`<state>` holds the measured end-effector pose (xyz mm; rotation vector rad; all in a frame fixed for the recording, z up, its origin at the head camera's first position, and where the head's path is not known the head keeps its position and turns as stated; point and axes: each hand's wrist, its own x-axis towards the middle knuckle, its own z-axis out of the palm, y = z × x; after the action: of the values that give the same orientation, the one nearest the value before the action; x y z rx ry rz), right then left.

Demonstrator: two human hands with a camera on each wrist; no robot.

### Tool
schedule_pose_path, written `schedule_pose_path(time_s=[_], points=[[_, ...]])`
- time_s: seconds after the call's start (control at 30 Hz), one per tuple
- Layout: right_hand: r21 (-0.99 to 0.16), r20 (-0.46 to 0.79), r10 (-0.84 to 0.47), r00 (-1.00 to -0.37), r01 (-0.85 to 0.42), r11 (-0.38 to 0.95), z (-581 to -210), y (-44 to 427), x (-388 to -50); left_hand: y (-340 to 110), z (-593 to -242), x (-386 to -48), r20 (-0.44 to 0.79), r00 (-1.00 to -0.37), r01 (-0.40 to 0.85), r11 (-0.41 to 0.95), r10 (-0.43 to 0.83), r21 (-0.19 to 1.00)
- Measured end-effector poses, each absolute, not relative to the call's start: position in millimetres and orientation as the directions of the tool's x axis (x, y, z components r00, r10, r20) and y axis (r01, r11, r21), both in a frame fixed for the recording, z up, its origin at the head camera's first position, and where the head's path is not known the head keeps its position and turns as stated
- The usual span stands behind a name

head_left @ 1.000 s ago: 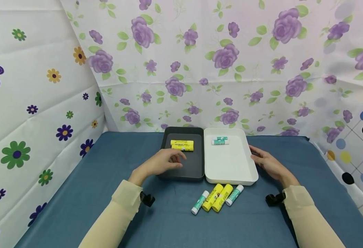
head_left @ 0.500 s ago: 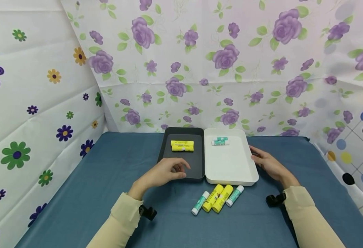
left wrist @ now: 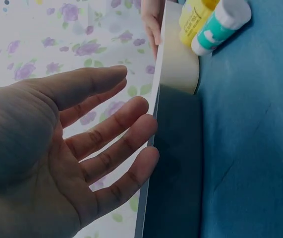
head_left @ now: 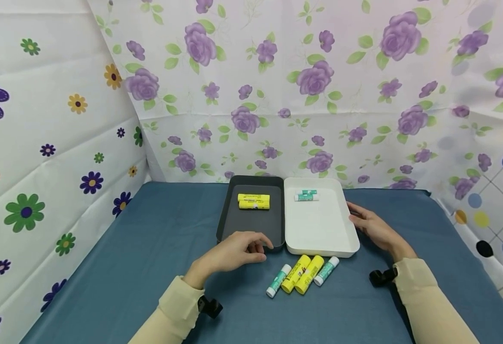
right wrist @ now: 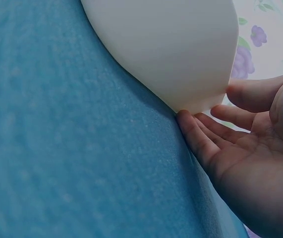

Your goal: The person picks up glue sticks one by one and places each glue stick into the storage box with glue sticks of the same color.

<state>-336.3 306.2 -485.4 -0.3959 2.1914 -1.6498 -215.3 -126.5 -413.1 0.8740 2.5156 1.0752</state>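
My left hand (head_left: 237, 251) hovers at the near edge of the dark grey tray (head_left: 251, 234), fingers loosely bent with nothing between them. Against the outer right wall of the white tray (head_left: 320, 234) rest the fingertips of my right hand (head_left: 378, 231); in the right wrist view its fingers and thumb touch that wall (right wrist: 166, 44). Two yellow glue sticks (head_left: 254, 204) lie in the dark tray, and two small green-and-white ones (head_left: 306, 197) in the white tray. In front of the trays lie two yellow glue sticks (head_left: 303, 274), with a green-and-white glue stick (head_left: 279, 281) on the left and another glue stick (head_left: 326, 271) on the right.
Blue cloth (head_left: 148, 267) covers the table. The two trays stand side by side, near the flowered backdrop (head_left: 251, 95). Another patterned sheet (head_left: 62, 191) hangs along the left side.
My left hand has drawn back from over the dark tray toward its near edge and slightly right. The right hand stays at the white tray. The glue sticks have not moved.
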Motion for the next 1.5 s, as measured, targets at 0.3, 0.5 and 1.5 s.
schedule_pose_path(time_s=[0.3, 0.5, 1.5], points=[[-0.962, -0.113, -0.443, -0.889, -0.014, 0.274, -487.0, 306.0, -335.7, -114.0, -417.8, -209.8, -0.092, -0.735, 0.428, 0.565, 0.672, 0.706], [-0.959, -0.113, -0.437, -0.892, -0.017, 0.282, -487.8, 306.9, -335.7, -105.3, -423.4, -205.0, -0.164, -0.705, 0.396, 0.575, 0.69, 0.716], [-0.958, -0.125, -0.433, -0.893, -0.005, 0.287, -486.3, 306.9, -336.0, -79.2, -441.7, -192.6, -0.29, -0.768, 0.403, 0.782, 0.572, 0.476]])
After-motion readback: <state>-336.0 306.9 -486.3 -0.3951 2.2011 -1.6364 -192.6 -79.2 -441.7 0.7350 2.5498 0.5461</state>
